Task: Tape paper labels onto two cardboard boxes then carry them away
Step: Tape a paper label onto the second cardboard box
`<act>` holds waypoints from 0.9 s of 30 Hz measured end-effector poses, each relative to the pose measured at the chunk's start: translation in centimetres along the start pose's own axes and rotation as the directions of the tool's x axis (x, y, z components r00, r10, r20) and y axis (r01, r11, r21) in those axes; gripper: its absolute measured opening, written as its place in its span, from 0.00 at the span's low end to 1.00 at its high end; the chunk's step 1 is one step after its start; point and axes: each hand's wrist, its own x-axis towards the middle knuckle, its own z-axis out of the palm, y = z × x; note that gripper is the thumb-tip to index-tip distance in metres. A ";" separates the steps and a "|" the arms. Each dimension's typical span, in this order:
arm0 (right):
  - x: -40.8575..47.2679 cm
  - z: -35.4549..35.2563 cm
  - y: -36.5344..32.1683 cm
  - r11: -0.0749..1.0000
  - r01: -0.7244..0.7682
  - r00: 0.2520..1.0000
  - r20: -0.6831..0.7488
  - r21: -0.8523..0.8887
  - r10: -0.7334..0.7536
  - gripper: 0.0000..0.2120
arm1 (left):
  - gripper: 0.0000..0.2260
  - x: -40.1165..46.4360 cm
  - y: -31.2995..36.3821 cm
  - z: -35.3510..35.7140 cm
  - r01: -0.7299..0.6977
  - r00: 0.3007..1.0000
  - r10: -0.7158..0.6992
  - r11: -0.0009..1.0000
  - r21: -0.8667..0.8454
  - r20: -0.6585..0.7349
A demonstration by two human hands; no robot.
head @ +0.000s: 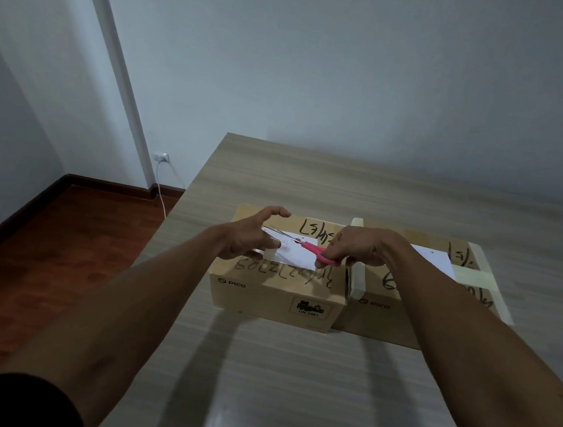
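Your right hand (359, 246) has its fingers curled through the pink handles of the one pair of scissors (308, 247), whose blades point toward your left hand (253, 236), and that hand's fingers spread in a loose curl while they seem to hold the one strip of tape (270, 252) at the label's near-left edge. Under both hands lies one white paper label (298, 254) on the left cardboard box (276, 292), and just past your right fingers a second label (435, 261) lies on the right cardboard box (384, 312), already crossed by pale tape. The two boxes touch side by side on the one wooden table (292, 369).
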 end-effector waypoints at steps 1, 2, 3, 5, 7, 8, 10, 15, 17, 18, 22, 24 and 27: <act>0.1 0.1 0.0 1.000 0.007 1.000 -0.006 0.001 -0.007 0.05 | 0.27 0.1 0.0 0.0 -0.002 1.000 0.002 1.000 0.006 -0.002; 0.1 0.2 -0.1 1.000 0.013 1.000 -0.011 0.000 -0.013 0.06 | 0.27 0.1 0.0 0.0 -0.003 1.000 0.003 1.000 0.011 -0.008; 0.2 0.3 -0.3 1.000 0.017 1.000 -0.017 -0.005 -0.018 0.07 | 0.27 0.1 -0.1 -0.1 -0.007 1.000 0.007 1.000 0.017 -0.018; 0.4 0.6 -0.5 0.999 0.016 0.999 -0.044 -0.035 -0.017 0.09 | 0.28 0.1 -0.4 -0.2 -0.011 0.999 0.012 0.999 0.033 -0.039; 0.6 1.0 -0.9 0.996 -0.020 0.997 -0.079 -0.083 0.013 0.08 | 0.30 0.1 -0.6 -0.2 -0.016 0.999 0.018 0.999 0.050 -0.042; 0.8 1.2 -1.0 0.994 -0.052 0.995 -0.095 -0.097 0.043 0.09 | 0.31 0.1 -0.7 -0.2 -0.020 0.998 0.025 0.996 0.084 -0.052; 1.3 1.7 -1.3 0.991 -0.116 0.983 -0.153 -0.064 0.106 0.12 | 0.34 0.0 -1.2 -0.3 -0.038 0.994 0.057 0.982 0.183 -0.097; 2.0 4.1 -1.4 0.975 -0.197 0.887 -0.406 0.102 0.221 0.12 | 0.43 -0.2 -3.4 -0.7 0.007 0.941 0.191 0.814 0.581 -0.279; 2.4 5.2 -1.1 0.975 -0.209 0.837 -0.501 0.077 0.219 0.13 | 0.47 -0.5 -4.5 -0.8 0.066 0.914 0.221 0.747 0.662 -0.341; 2.5 5.7 -0.9 0.972 -0.227 0.815 -0.535 0.060 0.224 0.14 | 0.48 -0.6 -4.9 -0.8 0.096 0.901 0.224 0.733 0.673 -0.372; 2.8 7.1 -0.6 0.902 -0.208 0.747 -0.534 0.378 0.396 0.08 | 0.49 -0.7 -5.9 -1.4 0.182 0.861 0.218 0.712 0.678 -0.459; 3.5 7.5 -0.4 0.751 -0.190 0.763 -0.386 0.632 0.518 0.07 | 0.51 -0.8 -6.1 -1.5 0.192 0.856 0.214 0.714 0.674 -0.471; 4.3 8.0 0.8 0.640 -0.222 0.748 -0.293 0.735 0.596 0.12 | 0.53 -0.6 -6.4 -1.5 0.181 0.860 0.220 0.713 0.677 -0.461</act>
